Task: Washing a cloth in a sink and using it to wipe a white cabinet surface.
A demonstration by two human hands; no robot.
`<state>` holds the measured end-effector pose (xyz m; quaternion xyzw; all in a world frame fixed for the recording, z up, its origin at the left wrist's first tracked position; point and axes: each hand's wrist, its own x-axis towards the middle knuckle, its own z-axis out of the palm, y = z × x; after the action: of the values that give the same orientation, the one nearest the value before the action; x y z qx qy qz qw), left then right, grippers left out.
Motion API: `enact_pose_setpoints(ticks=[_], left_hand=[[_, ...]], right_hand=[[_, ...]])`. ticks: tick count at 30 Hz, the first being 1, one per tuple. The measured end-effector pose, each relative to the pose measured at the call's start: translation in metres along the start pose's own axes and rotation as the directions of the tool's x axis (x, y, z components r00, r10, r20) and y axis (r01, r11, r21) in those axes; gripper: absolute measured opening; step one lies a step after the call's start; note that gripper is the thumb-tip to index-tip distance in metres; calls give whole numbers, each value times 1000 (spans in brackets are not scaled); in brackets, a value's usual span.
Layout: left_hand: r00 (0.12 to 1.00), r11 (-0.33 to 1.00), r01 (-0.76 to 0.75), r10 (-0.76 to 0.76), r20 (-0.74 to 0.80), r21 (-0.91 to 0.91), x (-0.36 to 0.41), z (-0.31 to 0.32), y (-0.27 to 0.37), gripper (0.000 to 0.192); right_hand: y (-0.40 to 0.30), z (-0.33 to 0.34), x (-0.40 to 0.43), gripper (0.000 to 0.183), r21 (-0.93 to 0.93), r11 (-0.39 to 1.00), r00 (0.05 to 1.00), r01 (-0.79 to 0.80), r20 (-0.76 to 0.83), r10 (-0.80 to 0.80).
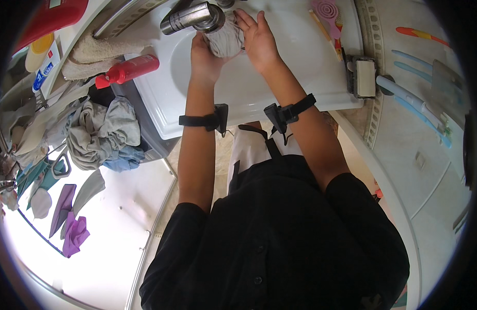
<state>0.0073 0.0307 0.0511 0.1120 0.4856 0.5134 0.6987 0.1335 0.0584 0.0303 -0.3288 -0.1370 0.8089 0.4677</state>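
A crumpled pale cloth (226,40) sits under the metal faucet (192,18), over the white sink (238,87). My left hand (205,56) is cupped at the cloth's left and lower side, with the thumb up near the faucet head. On the cloth's right side is my right hand (258,38), its fingers apart and palm turned toward the cloth; the fingertips are at its edge. The faucet hides part of the cloth's top.
A red pump bottle (128,70) lies at the sink's left rim, above a grey bin with piled clothes (103,128). On the right are a pink hairbrush (328,13), a soap bar in a dark dish (365,78) and an electric toothbrush (401,91).
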Motion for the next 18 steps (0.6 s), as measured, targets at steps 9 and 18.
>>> enact_pose_setpoints(ticks=[9,18], left_hand=[[990,973,86,-60,124,-216,6,-10,7,48],[968,937,162,-90,234,-309,15,-16,4,52]], right_hand=[[-7,1,2,79,-274,961,1000,-22,-18,18],[-3,-15,13,81,-267,960,996,-79,-60,66]])
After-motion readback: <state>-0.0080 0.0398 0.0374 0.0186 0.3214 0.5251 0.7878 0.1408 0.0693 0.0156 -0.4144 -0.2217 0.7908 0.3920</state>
